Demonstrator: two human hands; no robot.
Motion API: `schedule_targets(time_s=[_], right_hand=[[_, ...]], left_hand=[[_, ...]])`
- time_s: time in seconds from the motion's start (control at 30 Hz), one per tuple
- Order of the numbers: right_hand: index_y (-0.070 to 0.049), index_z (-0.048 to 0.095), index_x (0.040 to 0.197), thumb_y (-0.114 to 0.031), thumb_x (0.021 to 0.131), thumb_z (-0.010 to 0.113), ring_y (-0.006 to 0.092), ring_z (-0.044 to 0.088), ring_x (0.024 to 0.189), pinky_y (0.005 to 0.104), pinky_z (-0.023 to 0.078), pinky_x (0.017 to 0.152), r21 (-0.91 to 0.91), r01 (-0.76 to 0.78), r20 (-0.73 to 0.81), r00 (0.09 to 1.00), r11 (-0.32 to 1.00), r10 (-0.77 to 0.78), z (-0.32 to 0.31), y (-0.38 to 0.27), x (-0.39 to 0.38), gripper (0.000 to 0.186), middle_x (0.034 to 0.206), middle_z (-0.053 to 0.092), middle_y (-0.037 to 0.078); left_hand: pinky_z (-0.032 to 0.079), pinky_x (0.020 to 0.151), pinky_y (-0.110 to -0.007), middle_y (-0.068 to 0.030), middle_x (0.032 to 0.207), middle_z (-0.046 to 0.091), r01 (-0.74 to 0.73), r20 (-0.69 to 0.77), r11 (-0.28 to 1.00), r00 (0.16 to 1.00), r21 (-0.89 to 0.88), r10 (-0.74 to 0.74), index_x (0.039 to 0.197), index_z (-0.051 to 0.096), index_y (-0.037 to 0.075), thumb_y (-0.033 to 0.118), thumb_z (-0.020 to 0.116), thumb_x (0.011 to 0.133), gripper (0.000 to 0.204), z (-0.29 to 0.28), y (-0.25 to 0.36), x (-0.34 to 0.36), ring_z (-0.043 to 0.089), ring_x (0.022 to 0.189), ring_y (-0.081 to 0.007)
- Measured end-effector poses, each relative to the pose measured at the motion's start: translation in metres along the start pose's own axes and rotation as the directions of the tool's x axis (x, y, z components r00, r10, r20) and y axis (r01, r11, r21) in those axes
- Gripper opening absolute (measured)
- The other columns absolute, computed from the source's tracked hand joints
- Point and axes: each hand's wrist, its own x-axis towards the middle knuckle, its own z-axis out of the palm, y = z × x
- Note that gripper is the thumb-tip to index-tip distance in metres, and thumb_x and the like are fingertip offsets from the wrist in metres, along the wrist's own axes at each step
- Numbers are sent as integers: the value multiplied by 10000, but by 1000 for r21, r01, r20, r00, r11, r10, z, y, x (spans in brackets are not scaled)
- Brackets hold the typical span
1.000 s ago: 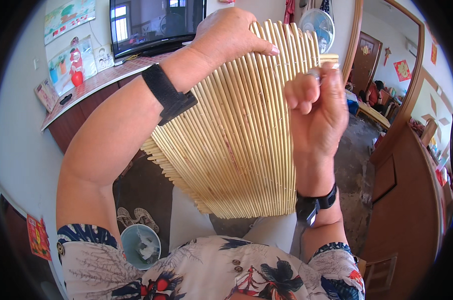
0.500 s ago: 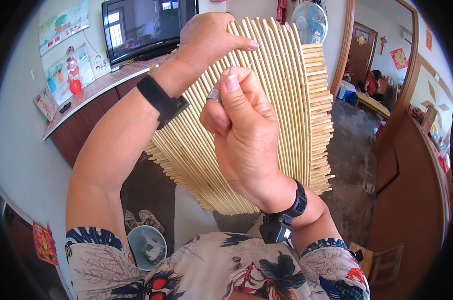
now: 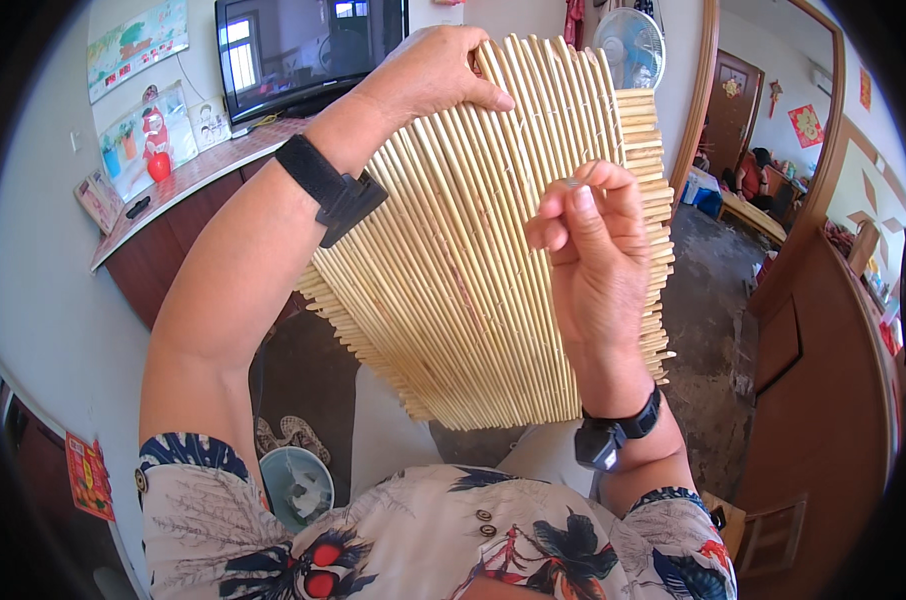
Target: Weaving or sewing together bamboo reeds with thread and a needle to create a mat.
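Note:
A panel of pale yellow plant stalks [image 3: 453, 270], laid side by side and stitched with light thread, stands tilted before me over my lap. A second layer of stalks [image 3: 645, 125], running crosswise, shows past its right edge. My left hand [image 3: 448, 75] clasps the panel's top edge, thumb on the near face and the other fingers hidden behind. In front of the panel's right part is my right hand [image 3: 601, 240], its thumb and index finger pinched together. A metal band [image 3: 573, 183] shows at its fingers. Whatever the pinch holds is too fine to make out.
On the left, a long cabinet [image 3: 198, 185] carries a television [image 3: 308, 55]. A light blue bucket [image 3: 296, 488] stands beside patterned shoes [image 3: 293, 437] at lower left. Behind the panel is a fan [image 3: 630, 50]. A person [image 3: 751, 175] sits beyond the doorway at right.
My right hand has moved right across the panel, and its fist has loosened into a fingertip pinch. My left hand keeps its hold on the top edge.

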Motion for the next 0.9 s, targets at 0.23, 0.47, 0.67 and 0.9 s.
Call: schedule_targets(time_s=[0.23, 0.47, 0.67, 0.9], right_hand=[[-12, 519, 1105, 1, 1018, 536, 162, 666, 754, 323, 576, 805, -446, 402, 203, 916, 800, -347, -23, -19, -6, 90, 906, 668, 118], [0, 617, 972, 166, 748, 680, 209, 618, 681, 319, 511, 615, -608, 683, 583, 730, 404, -357, 16, -10, -16, 286, 845, 659, 86], [27, 578, 914, 175, 745, 727, 212, 630, 659, 280, 501, 569, -614, 751, 674, 659, 243, -334, 48, -5, -3, 270, 816, 658, 111], [30, 593, 917, 176, 752, 721, 210, 655, 686, 280, 526, 586, -626, 744, 685, 667, 231, -292, 48, -2, -9, 255, 834, 669, 111]], left_hand=[[539, 810, -322, -124, 895, 742, 45, -109, 993, 993, 106, -33, 1031, 723, 22, 358, 863, 715, 482, 9, 2, -6, 724, 820, -223], [527, 715, -350, -131, 787, 718, 76, -197, 986, 979, 148, -46, 887, 737, 41, 376, 864, 666, 421, 13, 7, -3, 694, 722, -262], [516, 676, -359, -140, 736, 699, 43, -245, 984, 970, 171, 0, 827, 727, 45, 404, 873, 643, 429, 9, 5, -1, 677, 675, -276], [515, 662, -342, -128, 730, 707, 19, -264, 980, 964, 198, 35, 820, 733, 60, 405, 869, 666, 402, 13, -4, -4, 679, 659, -253]])
